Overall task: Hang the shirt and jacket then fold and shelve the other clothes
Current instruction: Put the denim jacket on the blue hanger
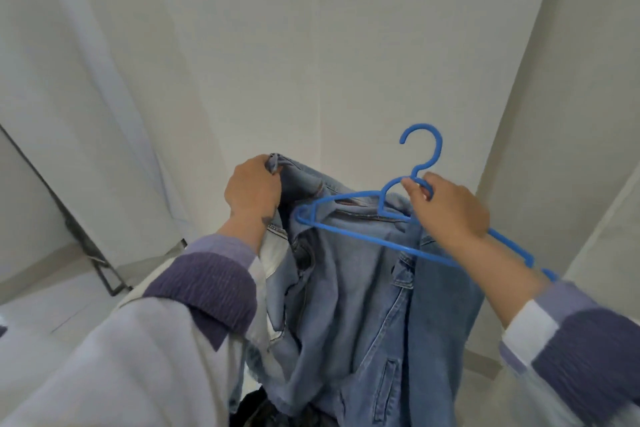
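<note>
A light blue denim jacket [349, 288] hangs in front of me, bunched and twisted. My left hand [252, 187] grips its top edge near the collar and holds it up. My right hand [446, 208] pinches the neck of a blue plastic hanger [346, 229], just below the hook. The hanger lies tilted across the jacket's collar, its left end over the denim and its right end behind my right wrist. Whether the hanger sits inside the jacket's shoulders is unclear.
White walls fill the view ahead, with a corner to the right. A dark metal frame [100, 263] stands on the pale floor at the left. Dark fabric [259, 409] shows at the bottom under the jacket.
</note>
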